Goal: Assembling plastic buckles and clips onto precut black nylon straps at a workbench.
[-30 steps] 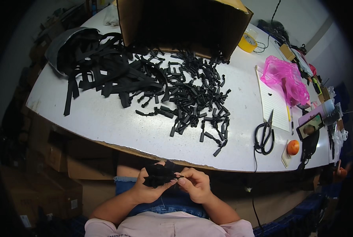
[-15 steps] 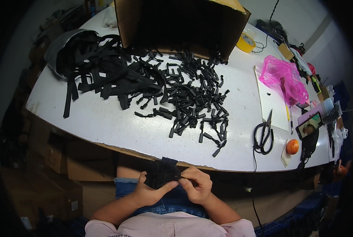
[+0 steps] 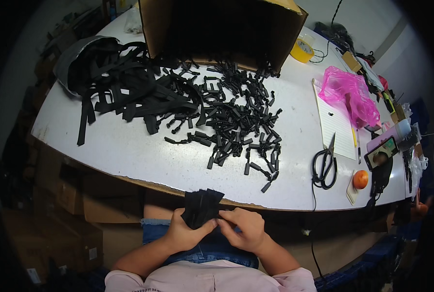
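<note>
A folded piece of black fabric (image 3: 202, 207) stands up in my left hand (image 3: 184, 234), its frayed top reaching over the table's front edge. My left fingers wrap its left side and the thumb presses low on its front. At the fabric's right edge, my right hand (image 3: 244, 228) has thumb and forefinger pinched together; whether something small is also between them is hidden. Both hands are above my lap. On the table beyond lies a heap of small black buckle-like plastic pieces (image 3: 239, 117), many joined by short cords. Left of it is a tangle of black straps (image 3: 144, 95).
A large cardboard box (image 3: 292, 44) lies open toward me behind the heap. To the right are black-handled scissors (image 3: 325, 168), a lined notepad (image 3: 336, 129), a pink plastic bag (image 3: 348, 95), an orange round fruit (image 3: 360, 179), a phone (image 3: 382, 153) and yellow tape (image 3: 302, 51).
The black fabric has been turned upright and shows a broader, flatter face, its top now higher. My right hand has shifted slightly, still at its right edge.
</note>
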A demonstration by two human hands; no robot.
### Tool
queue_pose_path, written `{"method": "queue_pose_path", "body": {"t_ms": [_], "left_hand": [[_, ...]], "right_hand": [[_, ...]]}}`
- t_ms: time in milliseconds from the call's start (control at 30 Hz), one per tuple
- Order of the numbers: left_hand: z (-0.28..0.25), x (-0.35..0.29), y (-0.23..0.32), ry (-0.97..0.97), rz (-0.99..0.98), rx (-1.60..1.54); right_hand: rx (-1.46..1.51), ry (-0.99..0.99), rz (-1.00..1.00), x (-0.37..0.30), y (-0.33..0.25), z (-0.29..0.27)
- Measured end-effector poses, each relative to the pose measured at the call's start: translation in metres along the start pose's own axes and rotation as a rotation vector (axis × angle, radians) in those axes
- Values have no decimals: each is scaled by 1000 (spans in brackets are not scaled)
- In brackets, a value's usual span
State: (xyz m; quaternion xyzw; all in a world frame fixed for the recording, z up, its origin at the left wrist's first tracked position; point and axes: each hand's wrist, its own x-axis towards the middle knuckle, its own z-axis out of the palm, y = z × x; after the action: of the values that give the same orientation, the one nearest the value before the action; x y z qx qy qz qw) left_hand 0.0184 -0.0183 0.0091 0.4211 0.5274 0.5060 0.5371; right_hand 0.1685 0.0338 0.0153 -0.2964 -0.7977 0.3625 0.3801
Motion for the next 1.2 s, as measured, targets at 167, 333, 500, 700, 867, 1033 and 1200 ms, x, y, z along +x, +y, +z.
{"method": "queue_pose_path", "body": {"t_ms": [167, 333, 500, 700, 867, 1033, 1200], "left_hand": [[-1, 2, 1, -20, -23, 5], [-3, -1, -10, -55, 114, 42], [-4, 0, -10, -117, 105, -60], [-8, 0, 1, -110, 148, 73], [-7, 6, 7, -11, 112, -51], [-8, 12, 3, -9, -28, 6], [-10, 7, -11, -147, -95, 12]], "right_hand": [[-169, 119, -208, -3, 6, 7], [-9, 42, -62, 1, -3, -2], [106, 26, 5, 0, -3, -5], [215, -55, 64, 3, -4, -10], [54, -387, 121, -9, 10, 6], [-81, 131, 1, 6, -11, 10], [-190, 118, -274, 14, -5, 13]]}}
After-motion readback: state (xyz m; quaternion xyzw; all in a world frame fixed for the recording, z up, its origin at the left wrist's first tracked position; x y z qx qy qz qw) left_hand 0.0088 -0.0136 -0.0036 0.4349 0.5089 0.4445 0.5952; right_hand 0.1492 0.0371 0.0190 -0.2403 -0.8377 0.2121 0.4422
